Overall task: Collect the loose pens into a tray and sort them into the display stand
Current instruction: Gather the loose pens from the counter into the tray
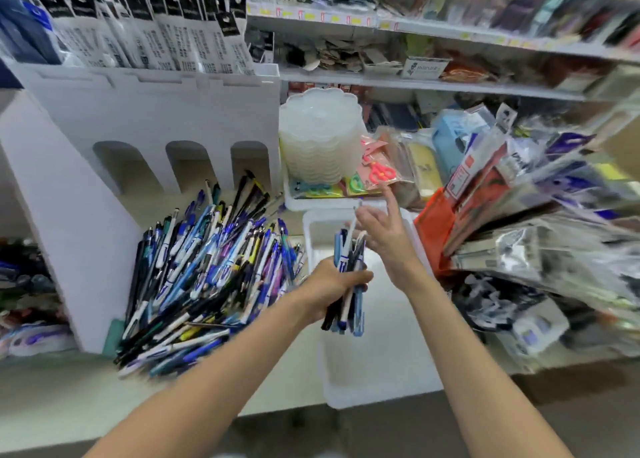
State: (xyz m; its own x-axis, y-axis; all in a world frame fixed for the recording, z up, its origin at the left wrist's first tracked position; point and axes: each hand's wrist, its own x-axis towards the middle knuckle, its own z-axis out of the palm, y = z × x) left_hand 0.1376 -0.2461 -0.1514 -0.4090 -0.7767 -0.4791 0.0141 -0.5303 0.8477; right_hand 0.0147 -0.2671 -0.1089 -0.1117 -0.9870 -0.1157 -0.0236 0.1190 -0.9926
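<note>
Shop shelving crowded with packaged stationery backs a pale counter.

Bundle of mixed blue, black and white pens (348, 284): upright in your left hand (329, 284), fingers curled tight round its middle. It is held over the white rectangular plastic tray (381, 371), near centre.

Your right hand (381, 236) is at the bundle's far end. Thumb and fingers pinch one white pen (354, 225); the index finger sticks out straight.

Big heap of loose pens (207, 270) lies left of the tray, reaching the foot of the white display stand with arched slots (156, 121). No pens show in the arches.

Step, by my reading: collecting, with a handful being tidied before it goes into the tray. Sorting not yet begun.

Next: lower the bundle into the tray, release it, then reach left for another handful.
</note>
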